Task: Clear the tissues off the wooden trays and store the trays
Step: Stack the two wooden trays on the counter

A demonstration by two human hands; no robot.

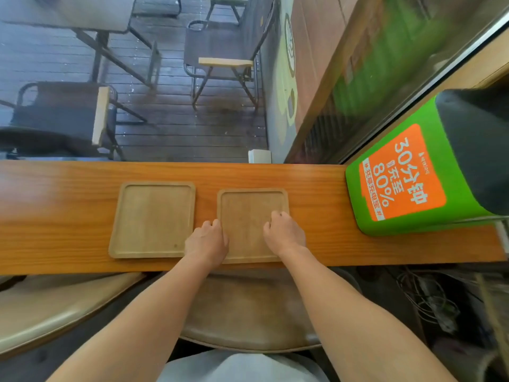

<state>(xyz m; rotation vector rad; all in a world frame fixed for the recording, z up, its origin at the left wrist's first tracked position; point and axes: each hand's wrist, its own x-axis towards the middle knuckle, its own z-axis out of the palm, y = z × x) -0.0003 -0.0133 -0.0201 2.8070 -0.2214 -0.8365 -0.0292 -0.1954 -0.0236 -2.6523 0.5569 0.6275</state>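
Two square wooden trays lie side by side on the long wooden counter (316,244). Nothing lies on the left tray (153,219), and no hand touches it. The right tray (248,208) is just as bare on the part I can see. My left hand (207,241) curls over this tray's left edge near the front corner. My right hand (285,232) rests with curled fingers on its right side by the rim. Both hands cover the tray's front corners. No tissues are in sight.
A green power-bank kiosk (407,183) with an orange label stands on the counter at the right. A small white box (259,156) sits at the counter's far edge by the window. Round stools (248,312) are below the counter's front edge, and cables lie on the floor at the right.
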